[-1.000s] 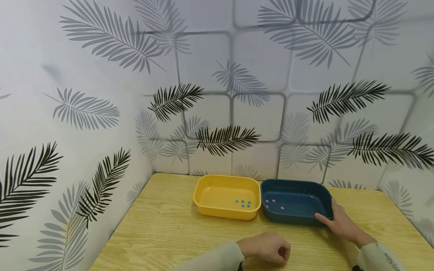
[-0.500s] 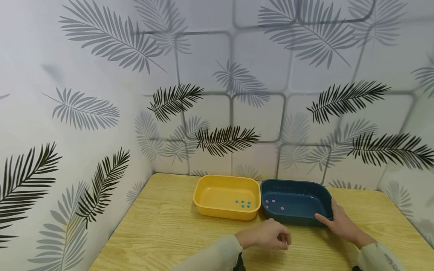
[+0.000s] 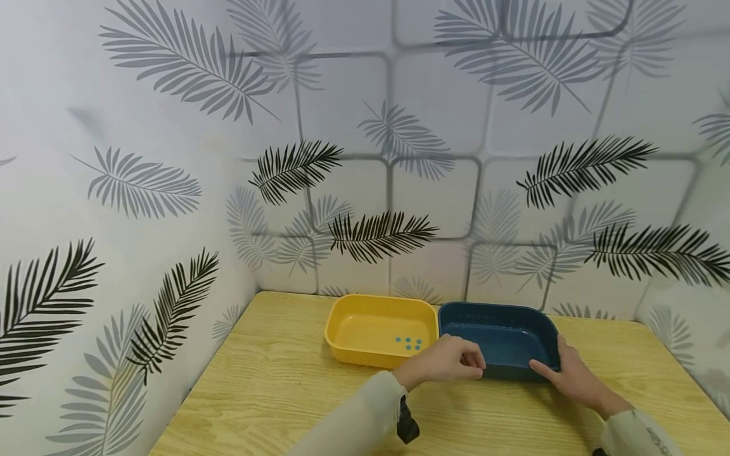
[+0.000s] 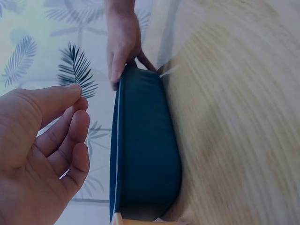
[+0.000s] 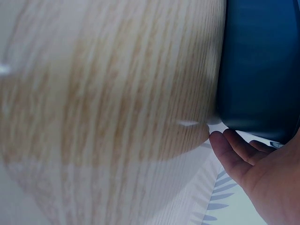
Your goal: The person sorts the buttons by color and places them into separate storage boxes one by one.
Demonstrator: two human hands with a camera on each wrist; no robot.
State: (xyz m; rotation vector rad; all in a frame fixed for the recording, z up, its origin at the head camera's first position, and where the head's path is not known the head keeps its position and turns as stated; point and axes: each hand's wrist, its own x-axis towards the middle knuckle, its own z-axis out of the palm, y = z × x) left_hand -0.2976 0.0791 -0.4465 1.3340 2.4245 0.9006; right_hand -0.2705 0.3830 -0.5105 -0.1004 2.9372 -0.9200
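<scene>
My left hand (image 3: 441, 361) is in the air before the near side of a dark blue bin (image 3: 513, 345). Its thumb and index fingertips meet, the other fingers curl, and no object shows between the tips in the left wrist view. At the bin's right front corner, my right hand (image 3: 576, 377) grips the wall, thumb on the near side and fingers around the right end. A yellow bin (image 3: 362, 332) stands directly left of the blue one. Several small blue rings (image 3: 408, 340) lie on its floor. The left hand hides the left part of the blue bin.
Both bins stand on a light wood-grain table (image 3: 274, 380), near its back edge. Behind and beside it rise white walls (image 3: 353, 126) with a leaf pattern. A dark strap (image 3: 407, 421) sits at the left wrist.
My left hand has risen from the table's front toward the blue bin, and now covers the several pink rings seen inside it before. The right hand has stayed on the bin.
</scene>
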